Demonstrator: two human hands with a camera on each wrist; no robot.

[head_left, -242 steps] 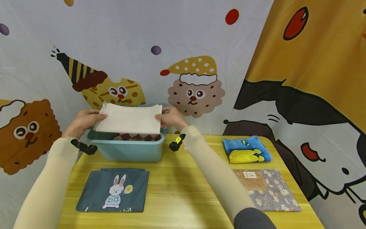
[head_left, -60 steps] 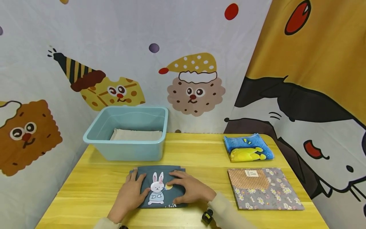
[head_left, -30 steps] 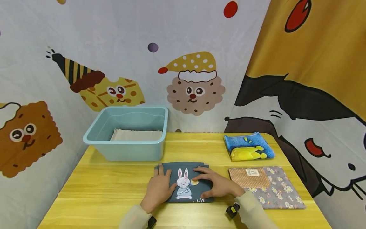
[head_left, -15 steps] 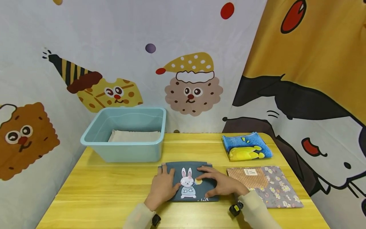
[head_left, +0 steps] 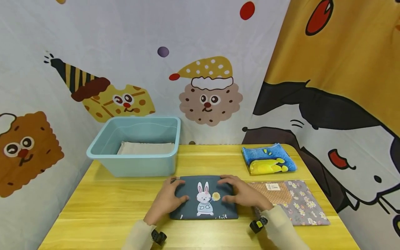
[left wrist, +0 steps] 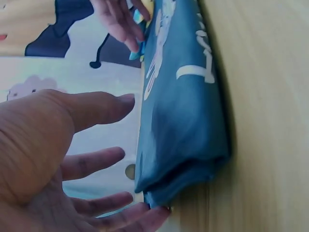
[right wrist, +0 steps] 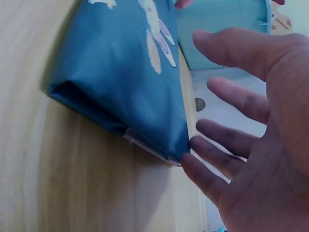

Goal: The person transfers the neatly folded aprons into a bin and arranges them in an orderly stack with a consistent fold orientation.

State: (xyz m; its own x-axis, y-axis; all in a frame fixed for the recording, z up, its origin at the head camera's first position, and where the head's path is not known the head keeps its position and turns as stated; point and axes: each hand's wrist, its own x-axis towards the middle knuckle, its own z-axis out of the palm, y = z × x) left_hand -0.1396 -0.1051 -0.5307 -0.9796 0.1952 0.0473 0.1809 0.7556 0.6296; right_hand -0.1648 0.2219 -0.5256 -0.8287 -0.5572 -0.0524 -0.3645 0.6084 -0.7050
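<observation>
A folded dark blue-grey cloth with a white rabbit print lies flat on the table, nearest to both hands. My left hand hovers at its left edge with fingers spread; in the left wrist view the lower fingertips are at the folded corner. At the right edge, my right hand has its thumb and fingers apart over the cloth. The right wrist view shows the little finger at or against the cloth's far corner. Neither hand grips it.
A light blue plastic tub stands at the back left with a folded off-white cloth inside. A blue and yellow folded cloth lies back right. In front of it is a grey daisy-print folded cloth, close to my right hand.
The off-white cloth went from my hands into the tub. The rabbit-print cloth slid rightward from the left side to the table's middle. Just now, my left hand has lifted and shifted left.
</observation>
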